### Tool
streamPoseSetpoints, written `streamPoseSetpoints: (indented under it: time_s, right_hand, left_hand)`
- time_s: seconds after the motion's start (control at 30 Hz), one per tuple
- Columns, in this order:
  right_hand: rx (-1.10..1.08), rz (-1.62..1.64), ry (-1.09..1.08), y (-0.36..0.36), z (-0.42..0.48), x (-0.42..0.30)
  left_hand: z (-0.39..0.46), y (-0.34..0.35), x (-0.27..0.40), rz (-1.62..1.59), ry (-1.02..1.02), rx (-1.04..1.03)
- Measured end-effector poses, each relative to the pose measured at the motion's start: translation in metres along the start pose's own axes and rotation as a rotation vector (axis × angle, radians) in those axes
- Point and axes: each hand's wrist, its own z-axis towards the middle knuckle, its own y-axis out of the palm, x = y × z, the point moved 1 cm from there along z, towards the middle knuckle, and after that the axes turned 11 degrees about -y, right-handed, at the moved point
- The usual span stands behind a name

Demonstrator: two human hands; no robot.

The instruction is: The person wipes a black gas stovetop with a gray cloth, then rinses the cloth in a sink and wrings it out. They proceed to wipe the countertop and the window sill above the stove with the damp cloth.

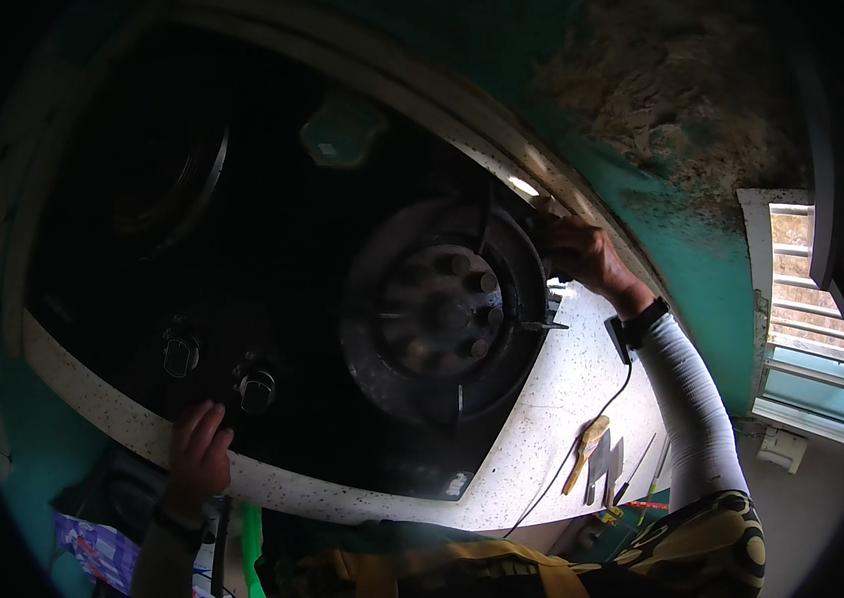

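A black gas hob (pixel 302 314) lies before me in a speckled white countertop (pixel 519 418). My left hand (pixel 197 456) rests at the hob's front edge, its fingers near two control knobs, the left knob (pixel 181 356) and the right knob (pixel 257 392). It appears to hold nothing. At the far right edge of the hob is my right hand (pixel 582 250), beside the pan support ring (pixel 362 351) around the right burner (pixel 440 314). Its fingertips are in shadow, so whether they grip something cannot be told.
A wooden-handled brush (pixel 582 456), a putty knife (pixel 598 465) and other slim tools lie on the right countertop. A black cable (pixel 565 457) crosses there. The second burner (pixel 175 187) is deep in shadow. A green wall (pixel 698 254) with peeling plaster and a louvred window (pixel 810 299) borders the right side.
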Motion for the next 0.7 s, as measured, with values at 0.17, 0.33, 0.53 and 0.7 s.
streamPoseSetpoints:
  time_s: [0.17,0.33,0.53,0.7]
  right_hand:
    - [0.095,0.095,0.28,0.004,-0.015,0.002]
    - [0.266,0.508,0.2,0.028,0.085,0.046]
    - [0.163,0.058,0.184,0.025,0.06,0.031]
    - [0.132,0.0,0.345,0.024,-0.046,-0.046]
  left_hand:
    - [0.005,-0.002,0.004,0.003,0.017,-0.002]
    - [-0.002,0.0,0.001,0.017,0.01,0.002]
    - [-0.013,0.004,-0.004,0.009,-0.044,-0.071]
    - [-0.004,0.001,0.0,-0.018,0.001,-0.012]
